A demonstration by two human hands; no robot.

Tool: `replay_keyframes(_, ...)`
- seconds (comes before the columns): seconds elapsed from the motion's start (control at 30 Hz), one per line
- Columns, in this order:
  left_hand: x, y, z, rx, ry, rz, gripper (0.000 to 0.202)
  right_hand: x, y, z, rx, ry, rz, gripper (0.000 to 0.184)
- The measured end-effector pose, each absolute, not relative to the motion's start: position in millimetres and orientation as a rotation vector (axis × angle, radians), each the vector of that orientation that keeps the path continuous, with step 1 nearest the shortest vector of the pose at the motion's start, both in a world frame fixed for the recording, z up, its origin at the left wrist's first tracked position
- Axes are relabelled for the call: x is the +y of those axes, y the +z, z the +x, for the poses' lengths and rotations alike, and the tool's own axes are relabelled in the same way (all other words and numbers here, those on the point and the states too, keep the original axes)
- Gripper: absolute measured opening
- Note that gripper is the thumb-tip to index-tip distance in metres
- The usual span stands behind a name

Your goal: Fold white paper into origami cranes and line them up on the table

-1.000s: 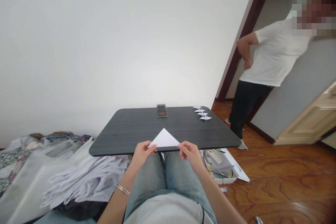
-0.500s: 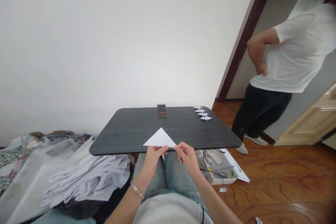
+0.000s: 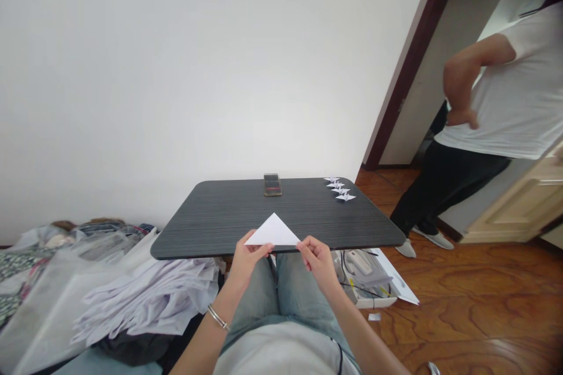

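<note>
A white sheet of paper folded into a triangle [image 3: 272,232] lies at the near edge of a dark wood-grain table [image 3: 211,217], its tip pointing away from me. My left hand [image 3: 247,256] pinches the paper's lower left edge. My right hand [image 3: 317,256] pinches its lower right corner. Both hands hover just off the table's front edge, above my lap in blue jeans. A thin bracelet circles my left wrist.
Several small folded paper cranes [image 3: 338,188] line the table's far right corner. A small dark box [image 3: 272,184] stands at the far middle. White fabric and bags [image 3: 145,299] pile on the left. A person in a white shirt [image 3: 488,123] stands in the doorway at right.
My hands first moved closer together along the triangle's bottom edge, then spread slightly and shifted the paper right. The person by the door has stepped further right.
</note>
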State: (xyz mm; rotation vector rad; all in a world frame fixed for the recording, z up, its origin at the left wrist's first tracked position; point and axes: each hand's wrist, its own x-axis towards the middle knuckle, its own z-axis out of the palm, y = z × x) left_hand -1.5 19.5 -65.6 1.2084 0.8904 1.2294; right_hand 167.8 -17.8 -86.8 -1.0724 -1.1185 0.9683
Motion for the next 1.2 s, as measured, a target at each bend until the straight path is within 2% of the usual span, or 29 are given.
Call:
replay_keyframes(0.23,28.7,-64.0,-23.9,0.915,1.255,1.134,0.039,-17.4,-85.8,174.1,-1.109,0.933,-1.088,0.034)
replay_keyframes(0.6,34.2,-66.5,-44.8,0.899,1.323,1.155,0.036,-15.1,-88.3,180.4,-1.084,0.910,-1.079,0.031)
replay_keyframes(0.87,36.6,-65.2,-39.1,0.890,1.223,1.038,0.041,-15.5,-85.9,178.1,-1.097,0.921,-1.076,0.032)
replay_keyframes(1.2,30.7,-59.3,-20.4,0.891,0.988,1.318,0.027,-15.4,-88.3,176.9,-1.105,1.020,-1.084,0.029)
